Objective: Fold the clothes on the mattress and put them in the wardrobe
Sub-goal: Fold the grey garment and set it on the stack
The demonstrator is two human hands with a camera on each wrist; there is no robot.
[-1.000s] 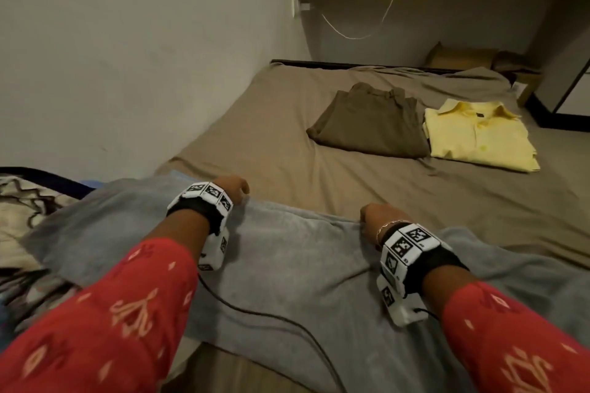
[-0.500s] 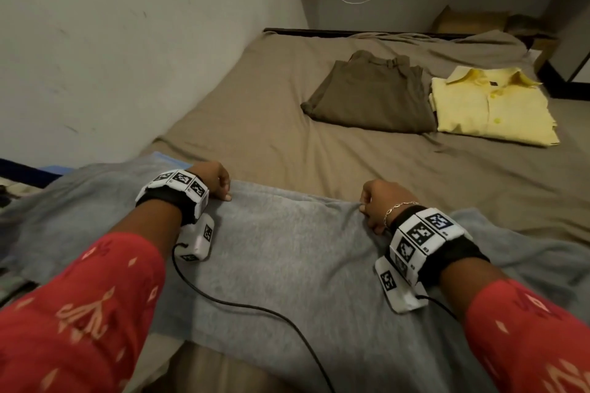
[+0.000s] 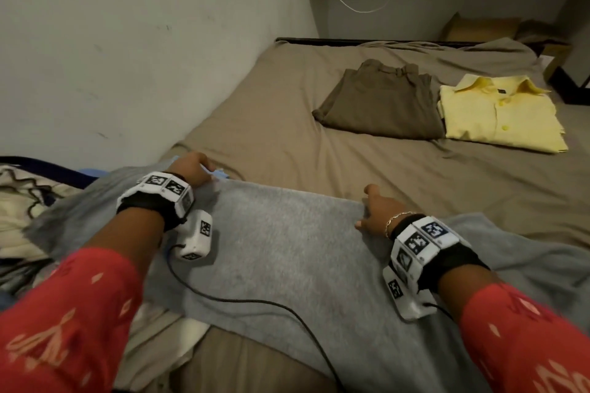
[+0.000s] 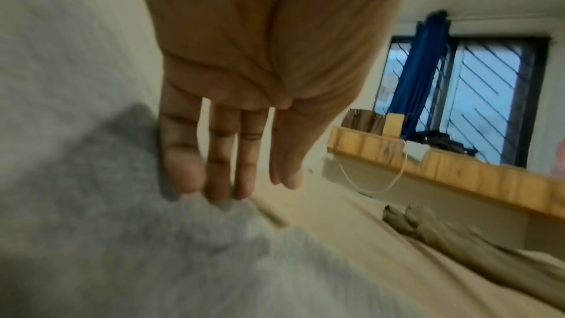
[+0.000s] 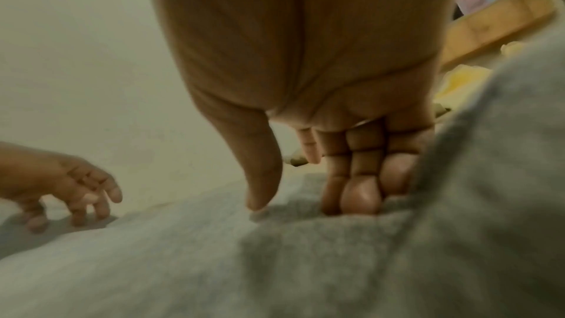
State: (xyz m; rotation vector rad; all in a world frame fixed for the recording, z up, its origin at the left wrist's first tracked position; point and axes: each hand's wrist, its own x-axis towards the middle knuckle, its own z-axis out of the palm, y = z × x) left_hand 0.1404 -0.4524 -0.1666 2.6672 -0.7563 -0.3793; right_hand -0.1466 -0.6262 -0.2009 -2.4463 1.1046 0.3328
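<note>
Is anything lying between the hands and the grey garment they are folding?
Nothing visible. The left hand and right hand both rest directly on the far edge of the grey garment, fingers straight on the cloth. Only a black cable trails across the garment behind them.

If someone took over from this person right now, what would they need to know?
Left hand: open, fingertips on the grey garment at its far-left corner.
Right hand: open, fingers pressing the far-right corner.
The grey garment lies partly folded on the mattress.
Done: olive trousers and yellow shirt lie folded side by side further up.
Left: finish folding the grey one, then carry all three to the wardrobe, which is not in view.
</note>
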